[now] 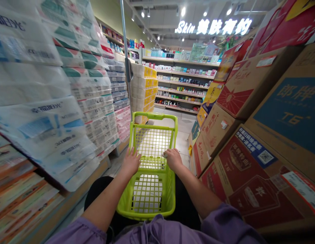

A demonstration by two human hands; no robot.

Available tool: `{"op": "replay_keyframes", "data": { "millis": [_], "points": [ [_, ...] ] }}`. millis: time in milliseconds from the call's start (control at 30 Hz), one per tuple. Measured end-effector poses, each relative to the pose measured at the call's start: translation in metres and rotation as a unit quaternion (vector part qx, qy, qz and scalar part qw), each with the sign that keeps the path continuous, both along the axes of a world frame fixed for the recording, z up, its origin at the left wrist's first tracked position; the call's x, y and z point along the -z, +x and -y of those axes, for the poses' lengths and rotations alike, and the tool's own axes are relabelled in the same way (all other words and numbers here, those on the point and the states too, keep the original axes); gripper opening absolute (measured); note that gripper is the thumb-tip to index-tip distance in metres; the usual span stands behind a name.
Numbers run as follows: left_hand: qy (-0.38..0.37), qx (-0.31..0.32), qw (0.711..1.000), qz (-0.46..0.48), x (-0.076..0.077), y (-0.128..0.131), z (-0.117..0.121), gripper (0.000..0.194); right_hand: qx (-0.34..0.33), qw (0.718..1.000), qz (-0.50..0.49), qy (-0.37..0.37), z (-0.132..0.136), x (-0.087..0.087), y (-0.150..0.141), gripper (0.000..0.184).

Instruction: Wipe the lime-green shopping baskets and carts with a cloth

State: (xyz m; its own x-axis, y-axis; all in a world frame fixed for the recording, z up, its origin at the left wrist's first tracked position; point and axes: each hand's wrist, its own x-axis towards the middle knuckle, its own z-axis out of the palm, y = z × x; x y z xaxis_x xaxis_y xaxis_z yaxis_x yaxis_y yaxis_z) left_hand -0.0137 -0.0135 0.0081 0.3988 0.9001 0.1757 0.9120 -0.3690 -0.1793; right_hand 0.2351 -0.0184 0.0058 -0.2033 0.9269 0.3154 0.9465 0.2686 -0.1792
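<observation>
A lime-green plastic shopping basket with a grid bottom and grid wall stands between my knees. Its far end carries a raised handle frame. Against the basket's left side rests my left hand, fingers stretched and slightly apart, with nothing seen in them. My right hand is at the right side of the basket, fingers curled inward. Something small and whitish shows at its fingertips, too small to name. Through the grid bottom, pale floor is visible; no goods show inside the basket.
Wrapped tissue packs are stacked high on the left, next to a metal pole. Stacked cartons line the right. Shelves of small boxed goods stand ahead under a lit sign. A tiled aisle runs between.
</observation>
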Motion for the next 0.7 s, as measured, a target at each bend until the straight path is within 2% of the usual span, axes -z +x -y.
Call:
{"op": "replay_keyframes", "data": {
  "millis": [533, 700],
  "points": [
    [-0.051, -0.025, 0.998, -0.022, 0.003, 0.016, 0.018, 0.048, -0.001, 1.000, -0.023, 0.007, 0.002, 0.007, 0.016, 0.031],
    [-0.055, -0.024, 0.998, -0.031, 0.003, 0.019, 0.019, 0.045, 0.002, 0.999, -0.035, 0.010, -0.009, 0.006, 0.020, 0.035]
  ]
}}
